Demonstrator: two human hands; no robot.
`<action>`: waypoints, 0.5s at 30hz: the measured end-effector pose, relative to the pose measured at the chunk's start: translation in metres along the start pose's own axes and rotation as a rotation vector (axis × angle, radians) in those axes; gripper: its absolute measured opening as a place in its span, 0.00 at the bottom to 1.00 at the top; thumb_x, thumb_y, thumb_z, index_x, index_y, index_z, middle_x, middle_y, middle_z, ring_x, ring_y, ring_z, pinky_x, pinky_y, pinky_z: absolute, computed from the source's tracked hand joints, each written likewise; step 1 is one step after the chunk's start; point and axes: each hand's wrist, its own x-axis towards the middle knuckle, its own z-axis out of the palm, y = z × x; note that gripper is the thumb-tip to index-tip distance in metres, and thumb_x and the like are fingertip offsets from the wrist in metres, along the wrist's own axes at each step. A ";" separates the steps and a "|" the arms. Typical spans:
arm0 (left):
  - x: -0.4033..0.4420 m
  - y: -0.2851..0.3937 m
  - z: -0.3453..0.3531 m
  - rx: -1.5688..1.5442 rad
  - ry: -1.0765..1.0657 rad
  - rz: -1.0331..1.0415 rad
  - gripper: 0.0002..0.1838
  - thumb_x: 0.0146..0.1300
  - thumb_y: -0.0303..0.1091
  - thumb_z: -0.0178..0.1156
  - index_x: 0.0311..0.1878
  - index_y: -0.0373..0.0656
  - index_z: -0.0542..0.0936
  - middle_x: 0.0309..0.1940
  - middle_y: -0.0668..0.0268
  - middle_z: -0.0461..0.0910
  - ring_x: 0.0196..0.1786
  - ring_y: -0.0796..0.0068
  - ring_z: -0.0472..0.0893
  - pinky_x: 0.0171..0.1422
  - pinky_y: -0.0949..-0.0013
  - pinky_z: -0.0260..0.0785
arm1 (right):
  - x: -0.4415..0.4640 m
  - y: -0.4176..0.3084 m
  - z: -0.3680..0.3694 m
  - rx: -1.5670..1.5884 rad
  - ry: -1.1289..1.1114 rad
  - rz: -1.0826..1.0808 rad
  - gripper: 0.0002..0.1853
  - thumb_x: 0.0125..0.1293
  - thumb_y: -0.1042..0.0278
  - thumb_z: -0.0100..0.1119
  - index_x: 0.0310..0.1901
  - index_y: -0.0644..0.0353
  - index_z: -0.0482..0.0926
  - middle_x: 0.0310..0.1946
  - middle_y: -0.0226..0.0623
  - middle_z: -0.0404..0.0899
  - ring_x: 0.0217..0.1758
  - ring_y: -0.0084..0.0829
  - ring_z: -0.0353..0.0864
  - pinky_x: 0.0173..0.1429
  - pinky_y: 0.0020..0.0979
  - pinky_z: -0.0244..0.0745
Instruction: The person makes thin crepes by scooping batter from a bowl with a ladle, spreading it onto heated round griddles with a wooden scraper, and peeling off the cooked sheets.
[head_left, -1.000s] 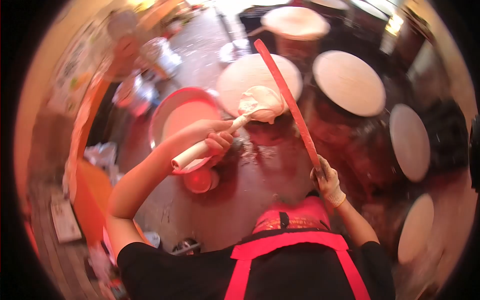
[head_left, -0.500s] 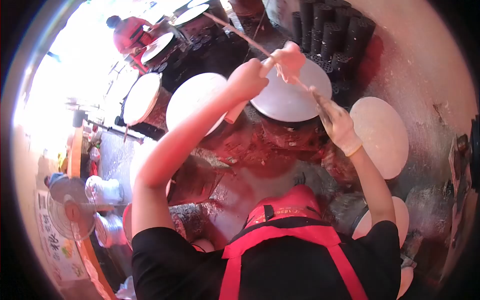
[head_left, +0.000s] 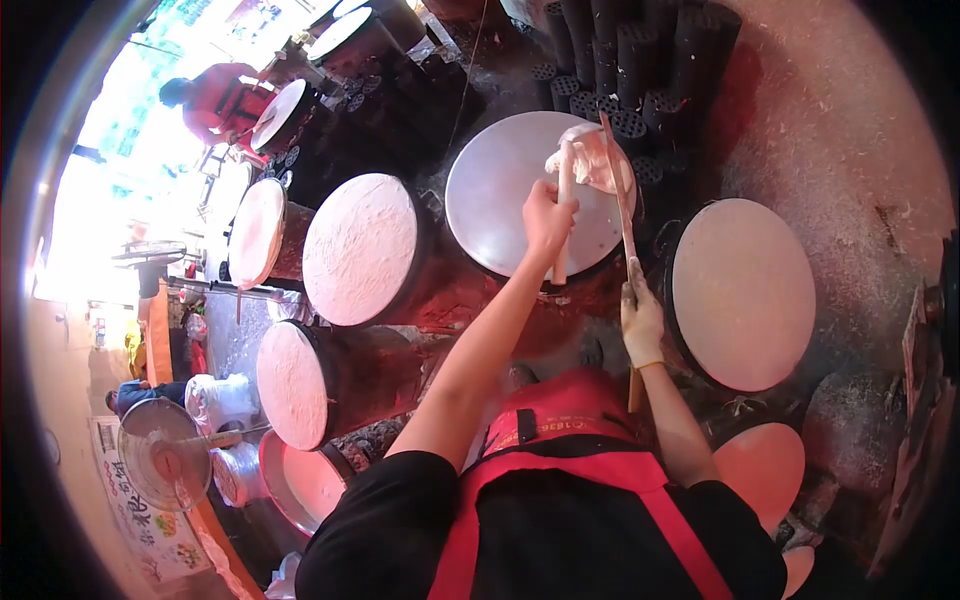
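Observation:
My left hand (head_left: 550, 220) is wrapped round a thick pale wooden handle (head_left: 562, 262) over a round griddle (head_left: 490, 200). A lump of soft pale dough (head_left: 600, 170) is at the handle's far end, above the griddle's right side. What is under the dough there I cannot make out. My right hand (head_left: 642, 318), in a whitish glove with dark-stained fingers, is closed on a long thin wooden stick (head_left: 622, 195). The stick points away from me, and its far part passes against or just over the dough.
Several more round griddles stand around, some covered with a pale sheet, such as one at left (head_left: 362, 250) and a bare-looking one at right (head_left: 745, 295). Black honeycomb coal cylinders (head_left: 635, 60) are stacked behind. A person in red (head_left: 220, 100) works far left; a fan (head_left: 165, 455) stands lower left.
The stick has swung from slanting across to the left to pointing away from me. My right hand has come lower and nearer my body. The left handle now stands more upright in view.

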 end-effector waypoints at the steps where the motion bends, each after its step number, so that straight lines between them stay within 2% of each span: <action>1: 0.008 -0.004 0.005 -0.188 0.012 -0.029 0.11 0.54 0.25 0.62 0.37 0.34 0.71 0.22 0.61 0.77 0.16 0.74 0.75 0.19 0.68 0.67 | 0.006 -0.003 0.008 -0.049 -0.013 0.026 0.25 0.75 0.67 0.48 0.73 0.51 0.63 0.71 0.39 0.67 0.71 0.31 0.70 0.65 0.30 0.68; 4: 0.030 0.009 0.005 -0.476 0.043 -0.090 0.11 0.60 0.28 0.63 0.35 0.35 0.70 0.19 0.63 0.73 0.15 0.73 0.73 0.16 0.68 0.64 | 0.048 0.009 0.044 0.145 0.113 -0.093 0.26 0.75 0.63 0.48 0.73 0.48 0.62 0.72 0.39 0.64 0.71 0.31 0.69 0.68 0.29 0.66; 5: 0.038 0.020 -0.002 -0.617 -0.001 -0.094 0.13 0.65 0.34 0.62 0.35 0.36 0.69 0.18 0.65 0.71 0.13 0.75 0.70 0.15 0.69 0.62 | 0.068 0.015 0.060 -0.014 0.348 -0.311 0.25 0.75 0.60 0.49 0.72 0.39 0.65 0.56 0.39 0.81 0.48 0.33 0.86 0.48 0.32 0.80; 6: 0.052 0.023 -0.013 -0.622 -0.059 -0.075 0.16 0.68 0.39 0.62 0.38 0.36 0.70 0.19 0.66 0.71 0.13 0.75 0.69 0.15 0.69 0.62 | 0.076 0.003 0.055 0.266 0.169 -0.077 0.24 0.76 0.60 0.49 0.72 0.38 0.66 0.47 0.35 0.80 0.38 0.30 0.83 0.39 0.30 0.76; 8: 0.054 0.054 -0.043 -0.800 -0.227 -0.033 0.17 0.74 0.43 0.54 0.46 0.34 0.71 0.23 0.67 0.71 0.19 0.77 0.69 0.22 0.73 0.64 | 0.078 -0.043 0.030 0.805 -0.202 0.403 0.23 0.76 0.60 0.49 0.71 0.35 0.67 0.29 0.28 0.78 0.18 0.23 0.76 0.20 0.27 0.69; 9: 0.050 0.075 -0.060 -0.844 -0.292 -0.027 0.18 0.76 0.45 0.51 0.48 0.35 0.71 0.26 0.67 0.72 0.22 0.78 0.69 0.25 0.75 0.64 | 0.077 -0.052 0.031 0.946 -0.160 0.447 0.23 0.75 0.60 0.50 0.70 0.32 0.69 0.19 0.19 0.61 0.09 0.13 0.54 0.12 0.19 0.49; 10: 0.042 0.094 -0.074 -0.871 -0.362 -0.033 0.18 0.76 0.47 0.50 0.50 0.40 0.71 0.32 0.69 0.72 0.25 0.84 0.67 0.30 0.79 0.63 | 0.072 -0.043 0.026 1.055 -0.204 0.485 0.23 0.76 0.60 0.49 0.70 0.31 0.67 0.19 0.21 0.66 0.09 0.17 0.60 0.11 0.22 0.55; 12: 0.034 0.103 -0.113 -0.895 -0.441 -0.132 0.16 0.74 0.46 0.53 0.49 0.41 0.70 0.33 0.67 0.73 0.25 0.84 0.67 0.26 0.80 0.61 | 0.043 -0.027 0.034 1.256 -0.145 0.452 0.23 0.77 0.60 0.48 0.71 0.30 0.66 0.17 0.23 0.66 0.08 0.18 0.61 0.10 0.23 0.56; 14: 0.018 0.090 -0.154 -0.614 -0.323 -0.172 0.14 0.72 0.43 0.57 0.46 0.41 0.71 0.34 0.68 0.74 0.24 0.86 0.67 0.22 0.82 0.57 | 0.018 -0.021 0.053 1.273 0.017 0.477 0.23 0.77 0.60 0.47 0.71 0.28 0.64 0.16 0.26 0.69 0.08 0.20 0.64 0.09 0.25 0.58; 15: 0.002 0.077 -0.169 -0.517 -0.293 -0.193 0.12 0.67 0.39 0.61 0.42 0.42 0.72 0.30 0.71 0.73 0.22 0.87 0.66 0.19 0.84 0.53 | 0.011 -0.028 0.060 1.273 0.041 0.512 0.23 0.77 0.59 0.49 0.71 0.27 0.65 0.16 0.25 0.69 0.08 0.20 0.64 0.09 0.25 0.58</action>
